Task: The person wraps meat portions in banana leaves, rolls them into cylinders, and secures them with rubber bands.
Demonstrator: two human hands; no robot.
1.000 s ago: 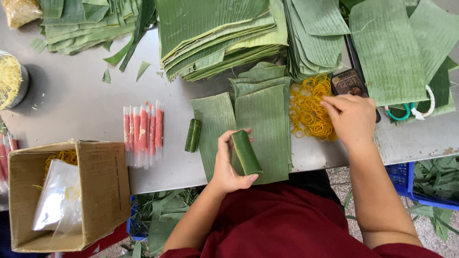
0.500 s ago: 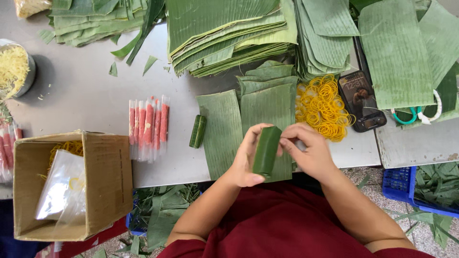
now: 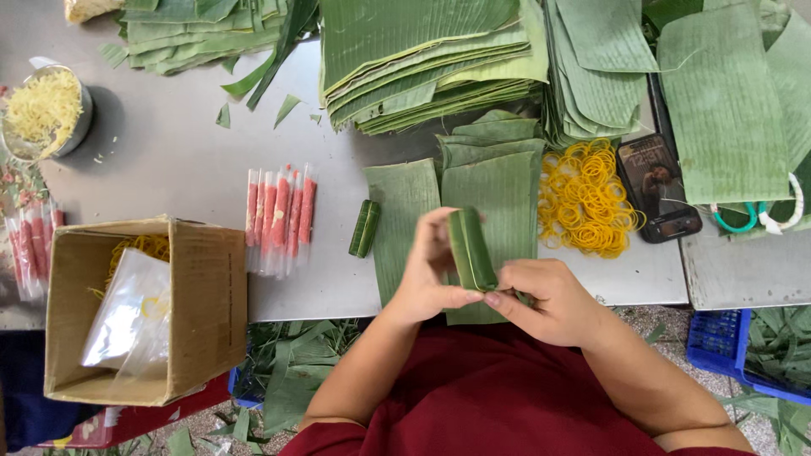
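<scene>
We pinch the tight green banana-leaf roll (image 3: 470, 250) between left hand (image 3: 429, 272) and right hand (image 3: 545, 301) (fingertips meeting) — loose yellow rubber bands (image 3: 587, 198) just right of it.

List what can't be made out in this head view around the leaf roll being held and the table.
- Contents of the green leaf-wrapped roll: hidden by its wrapping.
- Whether a band sits on the roll's near end: left hand and right hand fingers cover it.
- Bottom of the brown cardboard box: covered by a clear plastic bag.
- Blue plastic crate: cut off by the grey table edge and frame.
- Dark phone screen: too small.
</scene>
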